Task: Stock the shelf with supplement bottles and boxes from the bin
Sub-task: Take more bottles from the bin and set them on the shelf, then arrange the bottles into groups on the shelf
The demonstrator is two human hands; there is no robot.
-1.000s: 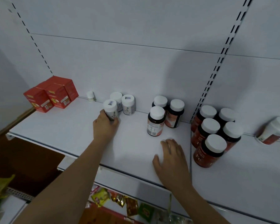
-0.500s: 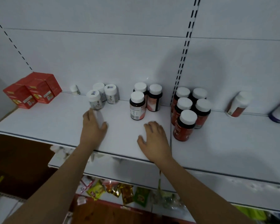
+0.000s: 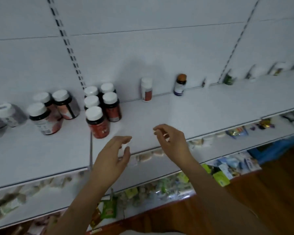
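Your left hand (image 3: 113,154) and right hand (image 3: 171,141) hovered apart above the shelf (image 3: 202,112) edge, fingers loosely curled, holding nothing. The red-labelled bottles (image 3: 101,109) stood clustered just left of them; a white bottle (image 3: 146,89) stood against the back wall.

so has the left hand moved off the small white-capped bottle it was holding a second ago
Yes. The left hand has left that bottle and shifted right along the white shelf, now empty in front of the red-labelled dark bottles.
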